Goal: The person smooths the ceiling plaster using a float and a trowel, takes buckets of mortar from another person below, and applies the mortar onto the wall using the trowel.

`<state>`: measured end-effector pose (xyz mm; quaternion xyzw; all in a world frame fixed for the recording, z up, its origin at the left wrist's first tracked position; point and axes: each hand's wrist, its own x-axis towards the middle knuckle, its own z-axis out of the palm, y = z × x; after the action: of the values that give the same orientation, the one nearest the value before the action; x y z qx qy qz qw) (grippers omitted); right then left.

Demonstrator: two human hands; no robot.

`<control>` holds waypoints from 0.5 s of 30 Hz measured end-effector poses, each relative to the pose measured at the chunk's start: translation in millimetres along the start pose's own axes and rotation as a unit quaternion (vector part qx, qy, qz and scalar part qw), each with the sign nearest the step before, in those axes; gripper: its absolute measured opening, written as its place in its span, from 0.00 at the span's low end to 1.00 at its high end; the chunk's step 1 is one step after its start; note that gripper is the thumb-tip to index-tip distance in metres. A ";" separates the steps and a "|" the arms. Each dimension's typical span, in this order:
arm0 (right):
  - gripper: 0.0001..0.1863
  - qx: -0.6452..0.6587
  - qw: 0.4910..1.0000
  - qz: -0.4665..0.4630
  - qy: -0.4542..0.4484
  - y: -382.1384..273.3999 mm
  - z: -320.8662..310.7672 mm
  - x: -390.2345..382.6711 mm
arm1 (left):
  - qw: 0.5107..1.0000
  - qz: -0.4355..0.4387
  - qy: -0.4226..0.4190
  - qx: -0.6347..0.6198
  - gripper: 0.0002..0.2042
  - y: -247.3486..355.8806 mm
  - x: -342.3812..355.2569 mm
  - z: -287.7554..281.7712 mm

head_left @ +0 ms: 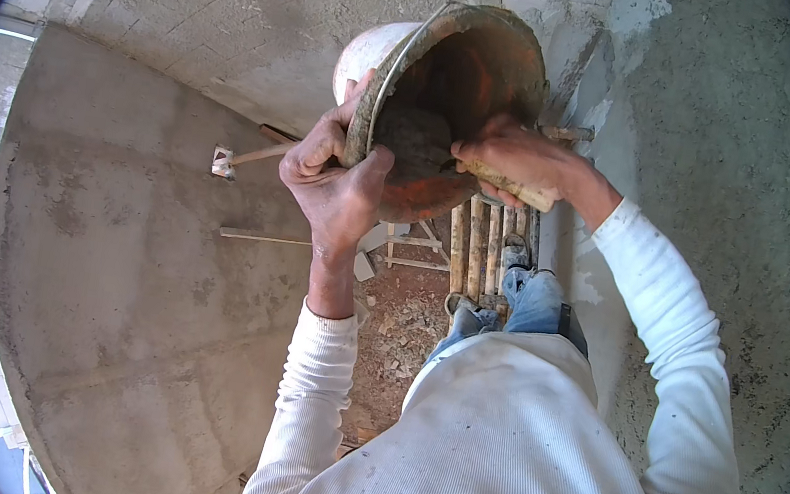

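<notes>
Fingers first: on the left hand (334,178) the thumb hooks over the rim of the bucket (455,104) and the other fingers curl round the outside of the rim, pinching it tight. The wrist bends back and the forearm runs straight down toward the near edge in a white ribbed sleeve (312,407).

Over to the right hand (514,158): its fingers are pressed together in a fist round a pale handle (519,189), the knuckles reaching into the bucket's mouth. What the handle carries at its far end I cannot tell; it is lost against the grey mortar (414,144) lumped inside. The right wrist kinks, and the forearm sweeps out right and down, elbow wide.

The bucket itself is held up in the air between both hands, tipped so its open mouth faces the camera, orange-brown inside, pale and crusted outside, up against the rough plastered wall (247,4) on the far side.

Below it, well apart, the person's shoes (513,256) stand on a row of wooden poles (476,243). Further down lies rubble-strewn ground (399,324), a wooden stick with a small metal piece (223,162) to the left, and a grey concrete face (130,260) filling the left.
</notes>
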<state>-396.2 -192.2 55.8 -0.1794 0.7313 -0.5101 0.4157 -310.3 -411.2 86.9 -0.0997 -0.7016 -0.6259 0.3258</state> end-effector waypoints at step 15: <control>0.18 0.179 0.953 0.062 0.238 80.8 -20.1 -51.4 | 0.886 -0.355 0.288 -0.074 0.10 -168.2 -103.9 53.3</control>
<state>-368.8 -111.4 8.0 0.0701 0.7157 -0.6333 0.2858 -340.4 -366.2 -110.6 0.3173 -0.5173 -0.7508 0.2609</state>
